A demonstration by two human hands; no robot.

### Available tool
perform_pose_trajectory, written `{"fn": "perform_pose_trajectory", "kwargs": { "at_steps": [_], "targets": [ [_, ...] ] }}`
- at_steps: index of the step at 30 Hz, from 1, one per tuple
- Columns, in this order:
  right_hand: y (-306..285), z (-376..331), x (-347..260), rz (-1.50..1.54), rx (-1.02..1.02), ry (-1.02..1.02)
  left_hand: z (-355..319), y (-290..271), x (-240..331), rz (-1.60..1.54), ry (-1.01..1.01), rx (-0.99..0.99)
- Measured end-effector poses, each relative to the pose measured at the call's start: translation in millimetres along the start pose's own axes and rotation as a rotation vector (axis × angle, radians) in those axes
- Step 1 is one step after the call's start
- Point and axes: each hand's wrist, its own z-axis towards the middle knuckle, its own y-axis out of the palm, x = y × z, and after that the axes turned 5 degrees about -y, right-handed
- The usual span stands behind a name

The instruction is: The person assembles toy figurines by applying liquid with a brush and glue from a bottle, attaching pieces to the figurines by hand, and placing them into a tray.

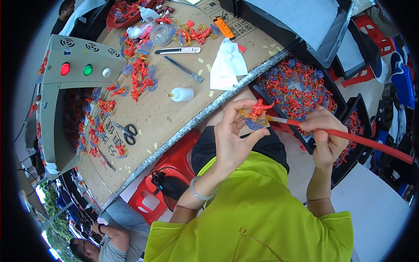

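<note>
Over my lap, my left hand (231, 139) pinches a small red figurine (260, 108) with a see-through yellow and purple base between thumb and fingers. My right hand (324, 133) is closed around a long red hose-like tool (375, 142) with a tan tip. That tip meets or nearly meets the figurine's base; exact contact is hard to tell. The tool's other end runs out toward the right edge. Nearest on the table are a small white bottle (181, 94) with a thin nozzle and a white cloth (228, 65).
Many similar figurines fill a black tray (338, 94) to the right and lie in a heap (142, 72) on the table. A beige machine (83, 54) with coloured buttons stands left. Scissors (129, 133), a cutter (178, 50) and tweezers (183, 69) lie there. A person (115, 236) sits lower left.
</note>
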Motion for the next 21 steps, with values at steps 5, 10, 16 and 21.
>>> {"fn": "perform_pose_trajectory", "kwargs": {
  "at_steps": [5,10,16,21],
  "targets": [
    [0,7,-11,0.053,0.006,-0.06,1,1,0,0.107,0.037,0.045],
    [6,13,-6,0.031,-0.106,-0.048,-2,2,-2,0.193,0.085,0.041],
    [4,17,-12,0.04,-0.09,-0.067,-2,1,0,0.292,0.08,0.047],
    [-2,15,-8,-0.018,-0.112,0.0,-1,-1,7,0.299,0.039,0.014]
  ]
}}
